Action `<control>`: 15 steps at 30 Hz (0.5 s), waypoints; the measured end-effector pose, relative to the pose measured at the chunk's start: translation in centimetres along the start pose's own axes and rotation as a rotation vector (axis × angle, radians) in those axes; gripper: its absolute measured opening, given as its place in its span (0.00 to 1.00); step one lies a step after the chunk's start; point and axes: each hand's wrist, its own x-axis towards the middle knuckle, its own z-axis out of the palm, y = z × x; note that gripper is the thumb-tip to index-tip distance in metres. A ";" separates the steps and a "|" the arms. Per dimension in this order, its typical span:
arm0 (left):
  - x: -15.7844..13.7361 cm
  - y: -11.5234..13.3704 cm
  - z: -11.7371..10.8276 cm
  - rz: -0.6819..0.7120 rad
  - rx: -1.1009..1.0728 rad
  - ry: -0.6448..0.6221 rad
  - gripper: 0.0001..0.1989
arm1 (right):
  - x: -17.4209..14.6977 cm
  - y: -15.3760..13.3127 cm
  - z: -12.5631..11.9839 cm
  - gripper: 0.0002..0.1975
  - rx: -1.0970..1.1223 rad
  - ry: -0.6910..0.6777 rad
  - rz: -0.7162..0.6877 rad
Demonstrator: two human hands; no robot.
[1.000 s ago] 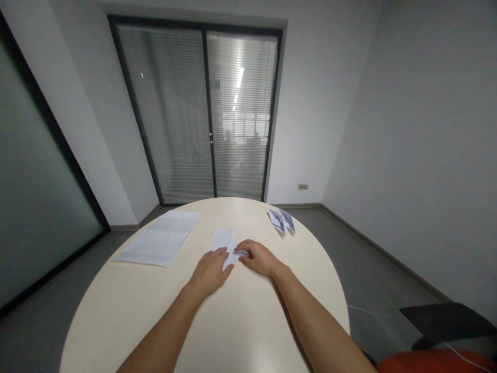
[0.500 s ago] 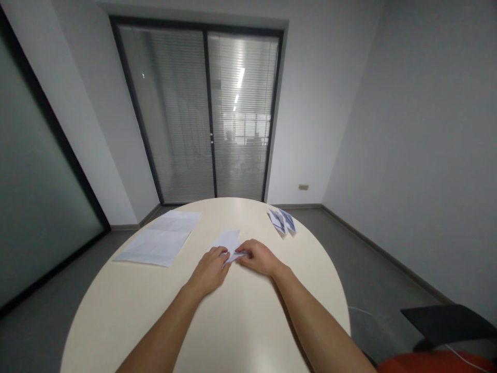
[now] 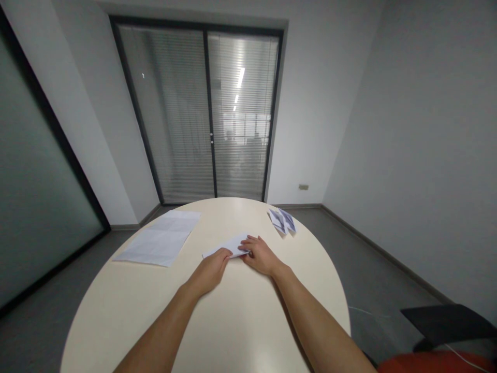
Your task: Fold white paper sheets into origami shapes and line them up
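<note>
The small folded paper (image 3: 229, 245) lies flat near the middle of the round table (image 3: 240, 321), its long edge slanting from lower left to upper right. My left hand (image 3: 209, 270) rests palm down at its near left end, fingers loosely curled with the tips on the paper's edge, pressing rather than gripping. My right hand (image 3: 261, 255) sits at the paper's right end, fingers bent and pinching that corner against the tabletop; the two hands are close together, almost touching. Off to my left, well apart, lie large flat sheets (image 3: 159, 239) with fold creases. Near the far right rim sits a little pile of folded pieces (image 3: 282, 220) with dark print
</note>
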 end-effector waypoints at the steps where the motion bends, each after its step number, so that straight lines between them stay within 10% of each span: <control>1: 0.0 0.0 0.0 -0.004 -0.008 0.004 0.16 | -0.1 -0.1 -0.1 0.18 0.002 -0.011 0.019; 15: 0.3 0.8 -0.8 -0.118 0.165 0.193 0.09 | 0.3 -1.2 -1.4 0.13 -0.095 0.069 0.158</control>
